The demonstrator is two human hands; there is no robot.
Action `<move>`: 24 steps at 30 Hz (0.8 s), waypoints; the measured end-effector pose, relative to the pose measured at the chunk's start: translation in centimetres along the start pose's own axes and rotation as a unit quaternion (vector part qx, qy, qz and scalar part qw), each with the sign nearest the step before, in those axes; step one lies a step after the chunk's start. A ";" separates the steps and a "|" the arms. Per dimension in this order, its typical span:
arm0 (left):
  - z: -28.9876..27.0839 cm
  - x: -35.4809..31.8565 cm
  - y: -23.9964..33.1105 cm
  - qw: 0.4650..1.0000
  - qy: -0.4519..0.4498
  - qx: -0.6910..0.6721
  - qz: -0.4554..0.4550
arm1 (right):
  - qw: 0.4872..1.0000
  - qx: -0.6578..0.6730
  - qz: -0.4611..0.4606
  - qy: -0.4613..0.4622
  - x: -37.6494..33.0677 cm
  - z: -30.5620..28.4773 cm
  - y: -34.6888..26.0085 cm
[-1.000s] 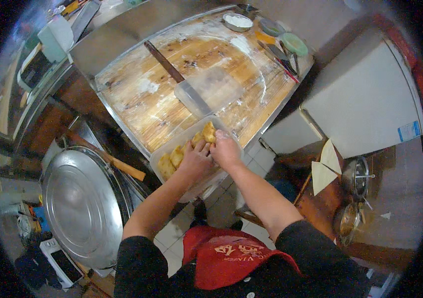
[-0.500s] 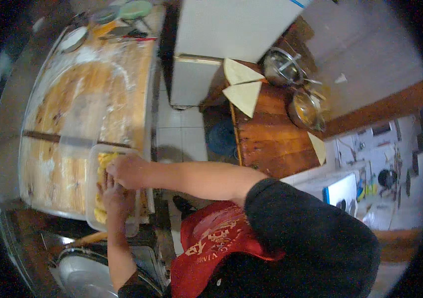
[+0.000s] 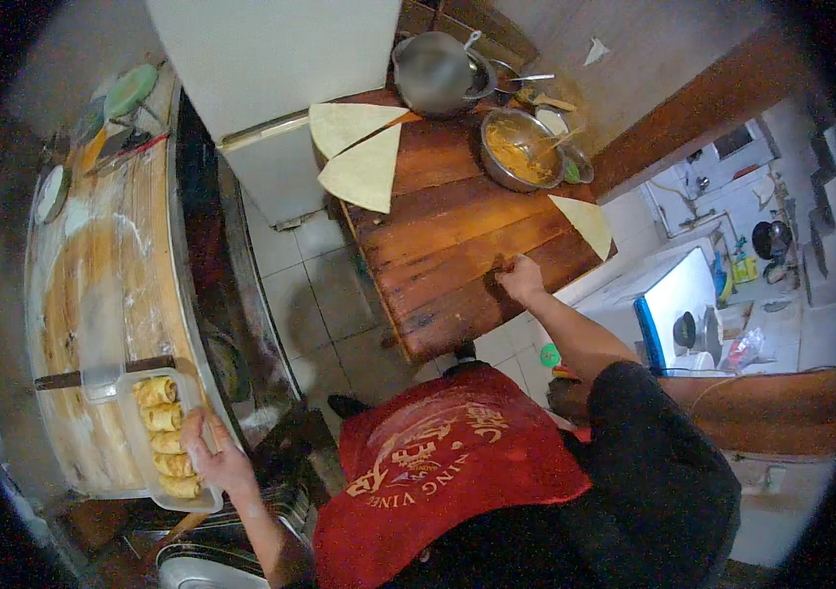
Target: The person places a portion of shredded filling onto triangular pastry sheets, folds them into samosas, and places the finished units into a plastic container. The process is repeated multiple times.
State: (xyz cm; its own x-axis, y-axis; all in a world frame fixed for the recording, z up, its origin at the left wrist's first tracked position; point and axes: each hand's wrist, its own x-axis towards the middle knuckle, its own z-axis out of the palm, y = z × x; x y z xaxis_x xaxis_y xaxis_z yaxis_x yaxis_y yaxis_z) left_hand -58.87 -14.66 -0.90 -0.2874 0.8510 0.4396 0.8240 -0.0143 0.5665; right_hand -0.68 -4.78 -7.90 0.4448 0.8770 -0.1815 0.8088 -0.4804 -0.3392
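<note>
My left hand (image 3: pixel 218 455) is at the right rim of a clear plastic container (image 3: pixel 127 417), its fingers apart and touching the edge. Inside the container lies a row of several golden-yellow rolls (image 3: pixel 171 442). My right hand (image 3: pixel 521 279) is just over the brown wooden table (image 3: pixel 447 260), fingers curled together; whether anything small is between them cannot be made out. Two pale dough triangles, a far one (image 3: pixel 354 126) and a nearer one (image 3: pixel 367 174), lie at the table's left side. Another dough triangle (image 3: pixel 583 224) lies at its right edge.
At the table's back stand a metal bowl of orange filling (image 3: pixel 519 152) with utensils and a dark pot (image 3: pixel 435 77). A floured wooden board (image 3: pixel 84 304) spans the left. A white cabinet (image 3: pixel 271 59) stands between the surfaces. Metal trays (image 3: pixel 217 569) sit at lower left.
Both hands were together in the container. My right hand has swung right to the wooden table, while the left has drawn back to the container's rim. The view has turned right.
</note>
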 end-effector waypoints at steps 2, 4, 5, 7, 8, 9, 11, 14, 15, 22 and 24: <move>3.3 -1.4 4.2 0.999 -0.036 -0.033 -0.022 | 0.999 -0.024 -0.032 -0.031 1.6 1.2 2.1; 6.4 -2.5 9.6 0.996 -0.068 -0.051 -0.010 | 0.993 -0.042 -0.073 -0.081 2.4 2.0 2.9; 7.5 -3.5 11.5 0.995 -0.080 -0.060 -0.030 | 0.983 -0.061 -0.131 -0.115 2.3 1.4 1.9; 10.1 -5.2 17.2 0.990 -0.094 -0.081 -0.063 | 0.964 0.002 -0.236 -0.121 3.1 3.0 2.9; 11.3 -6.4 18.9 0.986 -0.103 -0.104 -0.086 | 0.948 0.038 -0.288 -0.130 3.5 3.9 3.5; 12.5 -8.1 20.0 0.980 -0.107 -0.124 -0.112 | 0.938 0.026 -0.301 -0.167 3.7 3.5 3.2; 13.7 -9.0 27.0 0.972 -0.171 -0.102 -0.125 | 0.916 -0.006 -0.322 -0.240 4.2 1.0 3.8; 15.9 -10.0 31.7 0.971 -0.228 -0.059 -0.049 | 0.884 0.005 -0.445 -0.141 5.2 1.5 6.5; 16.0 -10.4 32.9 0.969 -0.229 -0.059 -0.071 | 0.875 -0.014 -0.444 -0.196 5.2 0.9 6.5; 15.5 -12.5 37.5 0.961 -0.214 -0.033 -0.169 | 0.831 0.015 -0.525 -0.180 5.0 1.9 7.0; 15.6 -12.7 37.6 0.960 -0.231 -0.003 -0.160 | 0.852 0.074 -0.485 -0.183 6.1 0.8 6.5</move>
State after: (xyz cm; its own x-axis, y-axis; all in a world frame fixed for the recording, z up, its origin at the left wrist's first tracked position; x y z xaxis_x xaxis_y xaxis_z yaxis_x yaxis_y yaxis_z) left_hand -16.67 -17.81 3.94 -0.2771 0.9543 -0.1124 0.7258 0.2845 0.6263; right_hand 6.97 -2.54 -11.94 -0.5761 0.8172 -0.0157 0.6588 0.4529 -0.6008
